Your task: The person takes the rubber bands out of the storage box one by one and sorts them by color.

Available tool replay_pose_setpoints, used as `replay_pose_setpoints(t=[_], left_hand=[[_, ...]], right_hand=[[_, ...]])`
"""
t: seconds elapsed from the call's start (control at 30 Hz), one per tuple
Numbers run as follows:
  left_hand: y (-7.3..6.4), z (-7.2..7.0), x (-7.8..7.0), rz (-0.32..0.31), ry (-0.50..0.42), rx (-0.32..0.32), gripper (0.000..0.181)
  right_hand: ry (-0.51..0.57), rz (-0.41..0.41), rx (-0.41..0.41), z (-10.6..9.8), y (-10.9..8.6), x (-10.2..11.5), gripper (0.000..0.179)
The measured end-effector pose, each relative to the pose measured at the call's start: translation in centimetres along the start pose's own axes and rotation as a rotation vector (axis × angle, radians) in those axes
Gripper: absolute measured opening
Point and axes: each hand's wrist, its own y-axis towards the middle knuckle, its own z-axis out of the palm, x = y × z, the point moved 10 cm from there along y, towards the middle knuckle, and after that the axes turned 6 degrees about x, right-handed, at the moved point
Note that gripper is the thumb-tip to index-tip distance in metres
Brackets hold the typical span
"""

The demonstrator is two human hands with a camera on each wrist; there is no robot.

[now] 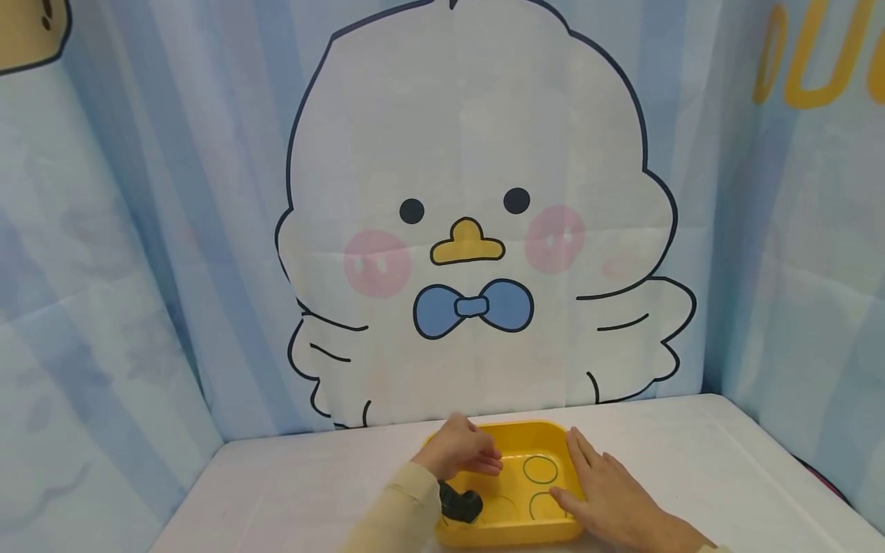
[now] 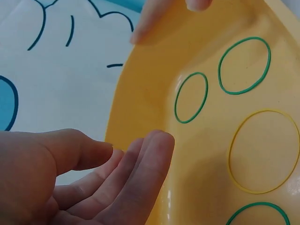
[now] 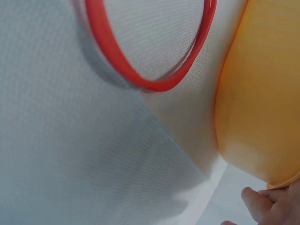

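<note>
A yellow tray point(image 1: 512, 534) with rounded corners sits on the white table. Thin green loops point(image 1: 540, 469) and a yellow loop point(image 2: 229, 157), which look like rubber bands, lie flat on its floor. My left hand point(image 1: 462, 449) hovers over the tray's left part, fingers loosely bent and thumb apart from them. Nothing shows between thumb and fingers in the left wrist view. Along the right rim my right hand point(image 1: 608, 491) rests with straight fingers, its thumb reaching over the inside. The left hand and forearm hide part of the tray's left side.
A dark wrist device point(image 1: 461, 504) on the left wrist overlaps the tray in the head view. Close to the right wrist camera, a red loop point(image 3: 154, 84) hangs over the white table point(image 1: 290, 491). A curtain with a duck drawing point(image 1: 470, 361) stands behind the table.
</note>
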Motion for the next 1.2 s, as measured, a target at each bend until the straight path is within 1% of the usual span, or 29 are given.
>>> replay_pose_setpoints(t=[0.17, 0.23, 0.4, 0.53, 0.7, 0.83, 0.9, 1.0, 1.1, 1.2], left_hand=[[0.6, 0.9, 0.7, -0.064, 0.01, -0.008, 0.013], [0.8, 1.3, 0.8, -0.074, 0.005, -0.017, 0.013], [1.1, 2.0, 0.9, -0.065, -0.002, -0.054, 0.011], [1.3, 2.6, 1.0, -0.068, -0.024, -0.062, 0.013], [1.5, 3.2, 1.4, -0.077, -0.037, -0.081, 0.004], [1.9, 3.6, 1.8, -0.087, -0.048, -0.111, 0.006], [2.1, 3.8, 2.0, -0.09, -0.061, -0.126, 0.012], [2.3, 4.0, 2.1, -0.072, -0.089, -0.145, 0.02], [2.3, 4.0, 2.1, -0.061, -0.092, -0.171, 0.023], [2.2, 3.8, 2.1, -0.067, -0.089, -0.204, 0.027]], right_hand=[[-0.009, -0.003, -0.012, -0.2, -0.2, -0.1, 0.1], [-0.01, -0.004, -0.013, -0.2, -0.3, -0.1, 0.099], [-0.003, 0.0, -0.005, -0.2, -0.1, -0.2, 0.099], [-0.001, 0.009, 0.002, -0.1, -0.1, -0.5, 0.099], [0.001, 0.007, 0.002, -0.2, -0.1, -0.4, 0.099], [0.001, 0.005, -0.003, -0.2, 0.0, -0.4, 0.098], [0.002, 0.01, -0.003, -0.1, 0.0, -0.4, 0.098], [0.007, 0.015, 0.001, 0.0, 0.1, -0.5, 0.098], [0.009, 0.017, 0.0, 0.1, 0.1, -0.5, 0.098], [0.008, 0.022, 0.0, 0.2, 0.2, -0.5, 0.098]])
